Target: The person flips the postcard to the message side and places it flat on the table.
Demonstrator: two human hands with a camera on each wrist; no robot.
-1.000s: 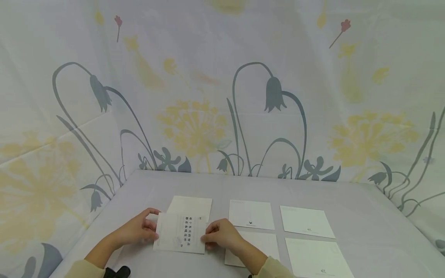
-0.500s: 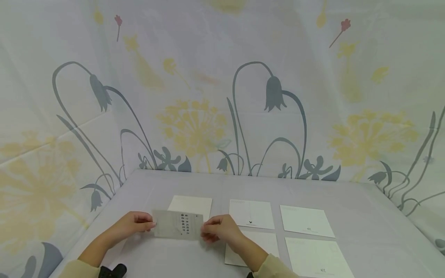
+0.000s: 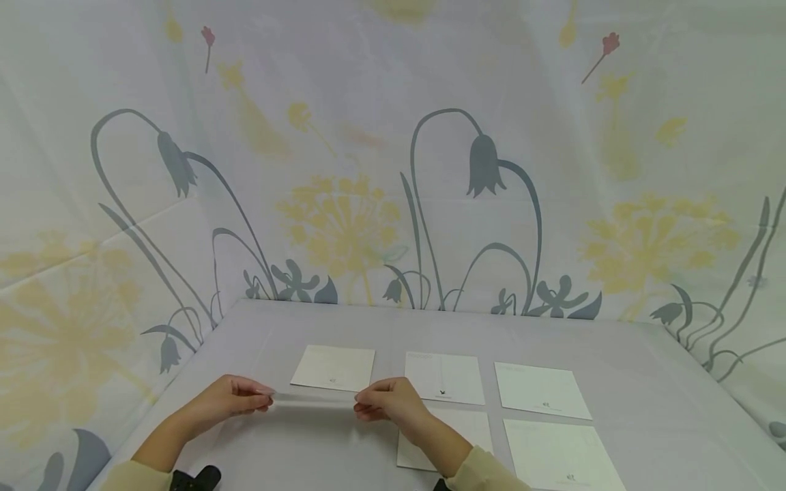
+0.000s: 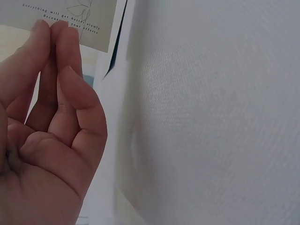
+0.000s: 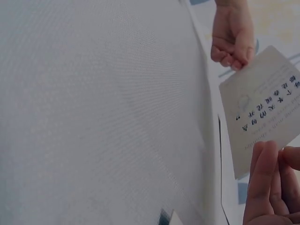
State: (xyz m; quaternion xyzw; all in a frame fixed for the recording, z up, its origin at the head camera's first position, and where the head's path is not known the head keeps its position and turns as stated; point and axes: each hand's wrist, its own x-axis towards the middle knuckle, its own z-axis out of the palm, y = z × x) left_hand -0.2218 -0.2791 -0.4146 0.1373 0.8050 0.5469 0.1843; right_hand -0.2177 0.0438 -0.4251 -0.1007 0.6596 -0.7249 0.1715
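Both hands hold one postcard [image 3: 314,402] up by its opposite short ends, and in the head view it shows as a thin edge-on strip. My left hand [image 3: 222,407] pinches its left end; my right hand [image 3: 395,408] pinches the right one. Large Chinese characters are printed on the postcard's [image 5: 260,101] face in the right wrist view. At the upper left of the left wrist view, the postcard [image 4: 101,35] carries small English lines and a thin drawing, above the left fingertips. Just beyond the held one, another postcard [image 3: 334,367] lies on the table.
To the right, more pale postcards lie on the white-covered table [image 3: 663,382]: two in the back row [image 3: 445,372] and two nearer [image 3: 555,450]. My right forearm partly covers one near card [image 3: 454,419]. A flower-patterned curtain [image 3: 381,170] stands behind the table.
The postcard has tipped from showing its printed face to edge-on, and its near edge has risen. The card behind it is now fully visible. Both hands keep their pinch.
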